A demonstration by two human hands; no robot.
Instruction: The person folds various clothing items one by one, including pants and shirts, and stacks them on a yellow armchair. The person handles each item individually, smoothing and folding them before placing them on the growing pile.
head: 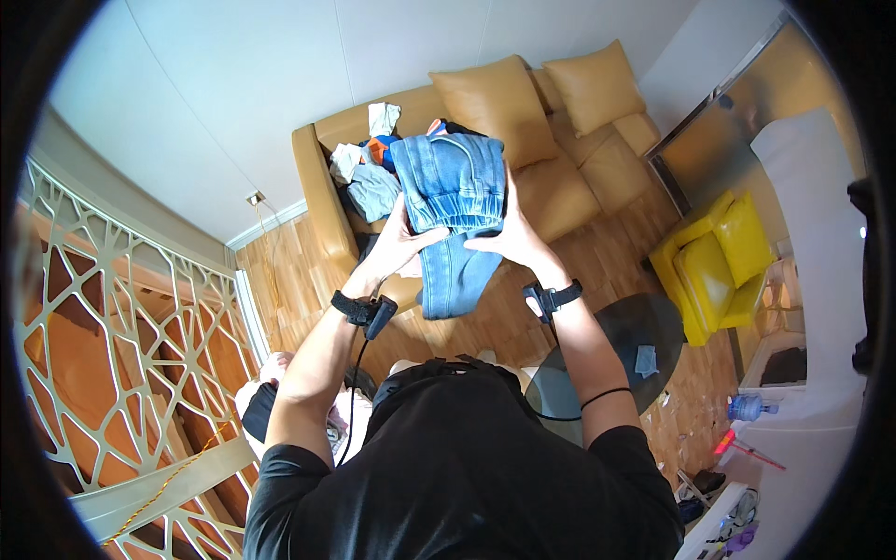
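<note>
Folded blue jeans [455, 175] with an elastic waistband are held up in front of me. My left hand [399, 245] grips their left side, its thumb lying across the front. On the opposite side my right hand [514, 234] holds the denim, the thumb pointing inward; some of its fingers are hidden behind the cloth. A leg of the jeans hangs below the waistband between my wrists. Beyond them, a heap of clothes [374, 189] in grey, white, orange and blue lies at the left end of the tan sofa [325, 203].
Tan cushions [483, 105] lean on the sofa. A dark oval table [630, 322] with a light blue item [646, 360] stands to my right, near a yellow armchair [721, 266]. At left rises a lattice partition [150, 336]. A water jug [745, 407] lies at far right.
</note>
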